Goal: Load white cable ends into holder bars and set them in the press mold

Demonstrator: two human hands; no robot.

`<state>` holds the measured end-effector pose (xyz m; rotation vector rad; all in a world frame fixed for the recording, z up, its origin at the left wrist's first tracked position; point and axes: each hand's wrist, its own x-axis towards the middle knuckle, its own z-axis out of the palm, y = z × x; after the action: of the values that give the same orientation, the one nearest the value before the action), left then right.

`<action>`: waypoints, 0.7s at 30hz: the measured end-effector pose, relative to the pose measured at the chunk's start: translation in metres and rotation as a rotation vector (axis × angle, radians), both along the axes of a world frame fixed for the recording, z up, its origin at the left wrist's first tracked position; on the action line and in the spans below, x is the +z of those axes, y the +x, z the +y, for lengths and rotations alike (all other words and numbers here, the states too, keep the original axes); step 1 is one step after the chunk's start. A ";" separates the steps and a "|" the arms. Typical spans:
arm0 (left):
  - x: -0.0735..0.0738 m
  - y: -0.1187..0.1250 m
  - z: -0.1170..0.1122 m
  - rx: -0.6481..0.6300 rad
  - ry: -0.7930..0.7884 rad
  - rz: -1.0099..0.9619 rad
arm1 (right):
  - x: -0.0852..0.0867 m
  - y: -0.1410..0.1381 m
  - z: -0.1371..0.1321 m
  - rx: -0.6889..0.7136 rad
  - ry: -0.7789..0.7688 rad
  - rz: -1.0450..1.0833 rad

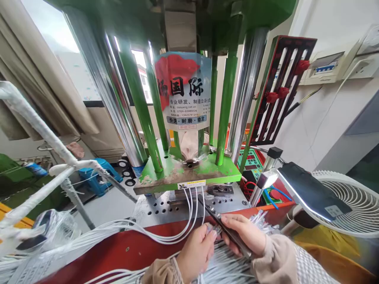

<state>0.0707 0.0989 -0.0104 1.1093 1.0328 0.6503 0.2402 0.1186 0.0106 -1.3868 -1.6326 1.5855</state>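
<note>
My right hand (245, 233) is closed around a long, dark metal bar (237, 239), which slants from the machine's bed down toward my wrist. Small bright fittings sit along the bar's upper edge. Close by on the left, my left hand (197, 247) pinches a small clear cable plug (217, 228) against the bar's edge. Whether the plug is seated in the bar cannot be made out. Several white cables (189, 221) curve out from under the press's green plate (189, 177), just beyond my hands. More white cables (227, 264) lie beneath both hands.
Shiny steel columns (239, 90) and green rods flank the press. A red work surface (103, 252) lies in front. At right are a lit lamp (314, 189), a fan (349, 201) and a control panel (251, 163). A white-wrapped frame (68, 157) stands at left.
</note>
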 end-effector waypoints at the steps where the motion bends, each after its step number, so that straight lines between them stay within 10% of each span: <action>1: -0.003 0.001 0.000 0.014 0.036 0.027 | -0.002 -0.002 -0.005 -0.058 -0.007 0.082; 6: -0.006 0.003 -0.005 0.098 0.198 0.201 | -0.015 -0.009 -0.017 -0.319 0.043 0.426; 21: 0.008 0.003 -0.012 0.075 0.148 0.294 | -0.020 -0.011 -0.021 -0.367 0.128 0.456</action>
<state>0.0738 0.0870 -0.0027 1.3276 1.2981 0.6436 0.2297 0.0975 -0.0095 -1.0811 -1.1169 1.4195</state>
